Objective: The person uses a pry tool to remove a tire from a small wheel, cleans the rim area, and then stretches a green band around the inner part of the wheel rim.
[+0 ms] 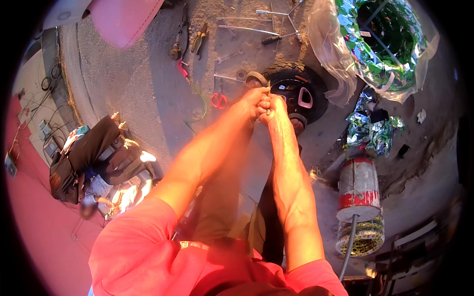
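My left hand [253,100] and my right hand [276,106] are closed and pressed together in front of me, arms stretched out. A thin, small piece shows between the fingers, too small to name. Just beyond them a black tyre [318,88] lies on the ground, its dark hub partly hidden by my hands. The toe of a shoe [297,123] shows at the near side of the tyre. A round brownish part [256,80] sits against the tyre's left side. Red-handled scissors [218,101] lie left of my hands.
Pliers [199,42], a spanner [230,56] and a three-armed wrench [291,22] lie beyond the scissors. Green-wrapped tyres in plastic [333,56] stand far right. A grey and red cylinder [359,182] stands near right. Another person [101,170] sits at left.
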`<action>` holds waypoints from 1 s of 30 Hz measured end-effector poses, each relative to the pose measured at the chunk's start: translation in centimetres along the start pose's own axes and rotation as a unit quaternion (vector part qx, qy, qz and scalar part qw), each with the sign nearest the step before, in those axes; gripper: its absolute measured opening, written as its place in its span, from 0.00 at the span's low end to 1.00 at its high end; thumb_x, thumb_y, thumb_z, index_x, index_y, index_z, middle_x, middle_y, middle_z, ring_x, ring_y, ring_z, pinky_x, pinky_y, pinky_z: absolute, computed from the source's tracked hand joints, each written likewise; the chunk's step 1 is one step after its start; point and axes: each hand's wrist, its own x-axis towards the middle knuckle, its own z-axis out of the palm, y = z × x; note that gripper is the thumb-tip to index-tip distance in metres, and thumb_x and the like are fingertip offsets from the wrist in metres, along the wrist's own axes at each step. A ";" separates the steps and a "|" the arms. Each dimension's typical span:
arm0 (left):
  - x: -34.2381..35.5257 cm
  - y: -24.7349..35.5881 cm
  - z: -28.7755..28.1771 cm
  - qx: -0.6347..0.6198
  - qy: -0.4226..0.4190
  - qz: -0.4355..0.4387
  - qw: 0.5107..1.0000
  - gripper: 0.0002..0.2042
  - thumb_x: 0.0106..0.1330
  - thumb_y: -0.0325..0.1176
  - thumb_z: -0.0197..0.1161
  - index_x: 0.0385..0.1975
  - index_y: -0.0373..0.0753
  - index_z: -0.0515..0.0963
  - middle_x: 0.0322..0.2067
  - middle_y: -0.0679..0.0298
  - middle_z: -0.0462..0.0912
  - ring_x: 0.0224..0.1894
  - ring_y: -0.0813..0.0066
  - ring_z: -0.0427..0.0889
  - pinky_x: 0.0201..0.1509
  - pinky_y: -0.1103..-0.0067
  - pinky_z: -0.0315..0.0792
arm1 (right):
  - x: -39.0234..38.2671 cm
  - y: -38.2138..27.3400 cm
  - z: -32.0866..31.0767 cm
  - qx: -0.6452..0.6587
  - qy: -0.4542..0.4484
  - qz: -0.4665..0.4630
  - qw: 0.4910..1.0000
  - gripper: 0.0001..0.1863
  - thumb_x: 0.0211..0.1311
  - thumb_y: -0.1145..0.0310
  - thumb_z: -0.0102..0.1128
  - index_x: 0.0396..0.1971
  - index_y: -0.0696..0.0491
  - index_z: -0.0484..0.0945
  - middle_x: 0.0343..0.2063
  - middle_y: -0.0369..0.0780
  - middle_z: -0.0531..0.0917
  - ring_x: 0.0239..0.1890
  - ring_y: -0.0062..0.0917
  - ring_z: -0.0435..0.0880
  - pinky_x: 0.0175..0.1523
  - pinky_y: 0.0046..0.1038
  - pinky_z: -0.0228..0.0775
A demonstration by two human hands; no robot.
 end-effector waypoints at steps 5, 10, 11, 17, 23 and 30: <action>1.8 -0.2 1.5 0.072 0.101 -0.053 0.991 0.15 0.76 0.42 0.45 0.25 0.46 0.68 0.10 0.76 0.58 0.07 0.82 0.50 0.09 0.81 0.40 | 0.6 -0.6 -2.6 0.029 -0.028 -0.008 0.999 0.09 0.78 0.64 0.39 0.34 0.41 0.68 0.14 0.25 0.63 0.10 0.11 0.59 0.15 0.17 0.44; 1.7 0.7 2.4 0.150 0.175 -0.070 0.971 0.14 0.76 0.46 0.46 0.28 0.49 0.71 0.10 0.78 0.56 0.06 0.83 0.48 0.09 0.80 0.40 | 0.5 0.2 -1.8 0.033 -0.018 -0.037 0.999 0.09 0.78 0.65 0.40 0.34 0.39 0.67 0.14 0.25 0.62 0.10 0.11 0.56 0.14 0.17 0.42; 1.5 0.8 2.1 0.162 0.179 -0.079 0.967 0.14 0.76 0.46 0.46 0.29 0.50 0.71 0.10 0.77 0.57 0.06 0.82 0.48 0.09 0.79 0.40 | 0.5 0.4 -1.6 0.026 -0.019 -0.043 0.999 0.09 0.78 0.65 0.40 0.34 0.38 0.67 0.14 0.25 0.61 0.10 0.11 0.55 0.14 0.18 0.42; 3.7 1.6 2.1 0.256 0.238 -0.061 0.935 0.11 0.75 0.48 0.46 0.34 0.51 0.69 0.14 0.73 0.67 0.07 0.77 0.54 0.09 0.76 0.44 | 2.0 0.5 -2.6 0.042 -0.015 -0.038 0.998 0.08 0.78 0.64 0.40 0.35 0.35 0.65 0.14 0.26 0.60 0.10 0.13 0.53 0.15 0.18 0.41; 0.5 0.8 3.4 0.194 0.207 -0.112 0.952 0.12 0.76 0.48 0.45 0.35 0.49 0.68 0.17 0.73 0.66 0.08 0.80 0.50 0.10 0.79 0.41 | -0.2 2.3 -2.3 0.062 -0.001 -0.041 0.997 0.07 0.78 0.64 0.42 0.37 0.34 0.65 0.18 0.28 0.65 0.12 0.13 0.57 0.18 0.18 0.46; 1.6 0.4 4.5 0.308 0.216 -0.038 0.926 0.13 0.76 0.45 0.49 0.35 0.43 0.71 0.23 0.69 0.72 0.15 0.76 0.63 0.15 0.79 0.58 | -4.0 2.3 -1.5 0.075 0.024 -0.059 0.995 0.11 0.78 0.58 0.41 0.33 0.31 0.70 0.19 0.25 0.66 0.13 0.12 0.56 0.19 0.17 0.45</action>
